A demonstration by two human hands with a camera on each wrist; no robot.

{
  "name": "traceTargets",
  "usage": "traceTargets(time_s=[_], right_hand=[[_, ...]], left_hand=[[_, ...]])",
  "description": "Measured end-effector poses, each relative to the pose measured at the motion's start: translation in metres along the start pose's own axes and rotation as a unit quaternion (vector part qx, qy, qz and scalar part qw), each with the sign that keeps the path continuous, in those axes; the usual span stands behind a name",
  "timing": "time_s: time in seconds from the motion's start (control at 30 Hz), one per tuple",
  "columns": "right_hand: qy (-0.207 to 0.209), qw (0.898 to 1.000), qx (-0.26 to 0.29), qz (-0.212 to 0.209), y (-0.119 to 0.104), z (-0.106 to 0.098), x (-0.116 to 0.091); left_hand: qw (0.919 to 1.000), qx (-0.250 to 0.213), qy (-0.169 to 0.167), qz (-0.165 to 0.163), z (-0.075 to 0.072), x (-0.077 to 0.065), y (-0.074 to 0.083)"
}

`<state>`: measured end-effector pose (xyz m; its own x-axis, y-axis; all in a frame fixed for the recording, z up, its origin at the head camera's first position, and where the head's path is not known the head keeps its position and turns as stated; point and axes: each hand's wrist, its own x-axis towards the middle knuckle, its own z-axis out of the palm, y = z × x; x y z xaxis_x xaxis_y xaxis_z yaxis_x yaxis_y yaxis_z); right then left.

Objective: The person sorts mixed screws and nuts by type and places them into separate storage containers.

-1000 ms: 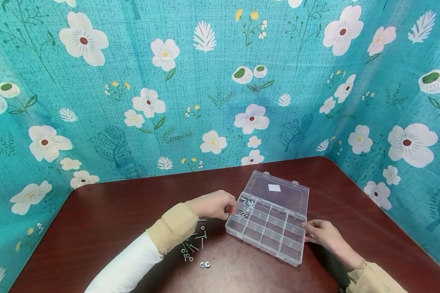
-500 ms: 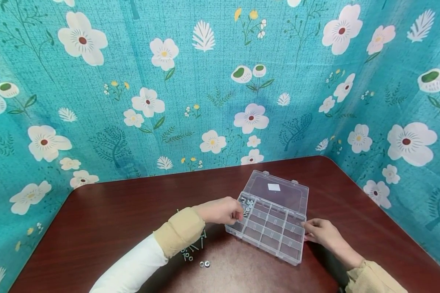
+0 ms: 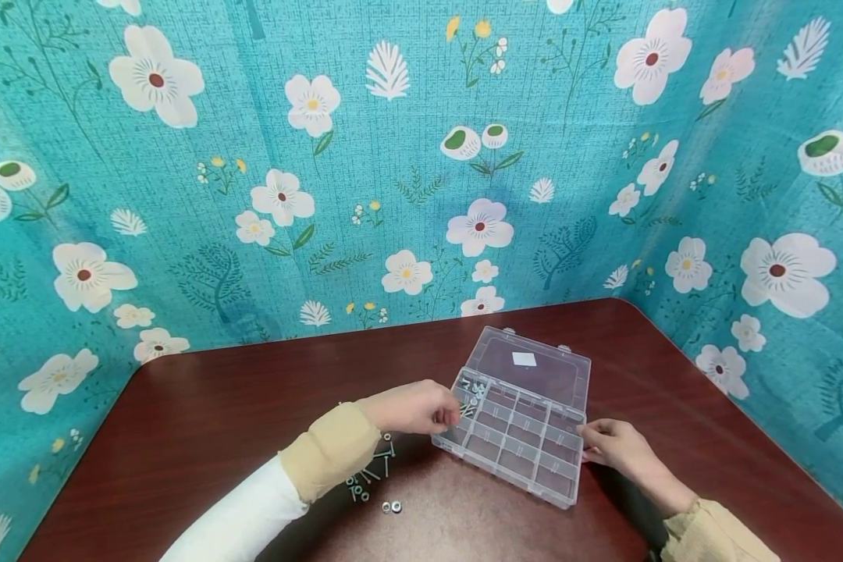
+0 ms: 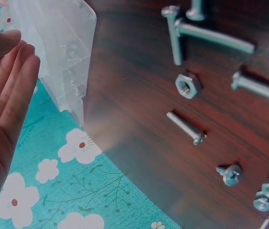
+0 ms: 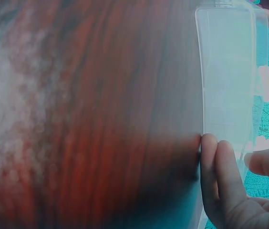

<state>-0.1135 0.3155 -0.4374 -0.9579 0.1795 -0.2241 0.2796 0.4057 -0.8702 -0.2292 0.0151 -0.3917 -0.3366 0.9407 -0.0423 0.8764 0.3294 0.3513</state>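
A clear plastic compartment box (image 3: pixel 488 446) stands on the dark red table with its lid (image 3: pixel 549 380) folded back. My left hand (image 3: pixel 419 407) is over the box's left edge, beside the compartments with screws (image 3: pixel 468 408). Its fingers (image 4: pixel 21 88) are nearly straight in the left wrist view, the thumb close to them, and nothing shows between them. With my right hand (image 3: pixel 617 445) I hold the box's right side, fingers (image 5: pixel 224 169) along the outer wall and thumb (image 5: pixel 268 162) at the rim.
Loose bolts (image 3: pixel 386 466) and nuts (image 4: pixel 188 85) are scattered on the table left of the box. Two nuts (image 3: pixel 396 507) lie nearer the front. A white label (image 3: pixel 524 359) sits on the lid. Flowered teal cloth (image 3: pixel 365 195) hangs behind the table.
My left hand reached right, over the compartments with screws, then drew back a little to the left. The right hand stays at the box's side.
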Motion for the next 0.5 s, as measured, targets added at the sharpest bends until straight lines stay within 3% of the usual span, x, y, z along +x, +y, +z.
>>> traceTargets(time_s=[0.17, 0.37, 0.5], right_hand=[[0.001, 1.000, 0.003, -0.002, 0.000, 0.000, 0.000], [0.007, 1.000, 0.000, 0.003, -0.001, 0.000, 0.000], [0.007, 1.000, -0.008, 0.011, -0.002, 0.000, -0.001]], left_hand=[[0.9980, 0.061, 0.013, 0.012, 0.001, -0.015, 0.002], [0.9871, 0.156, 0.024, 0.027, 0.001, -0.032, 0.001], [0.9824, 0.182, 0.021, 0.038, 0.004, -0.041, -0.003]])
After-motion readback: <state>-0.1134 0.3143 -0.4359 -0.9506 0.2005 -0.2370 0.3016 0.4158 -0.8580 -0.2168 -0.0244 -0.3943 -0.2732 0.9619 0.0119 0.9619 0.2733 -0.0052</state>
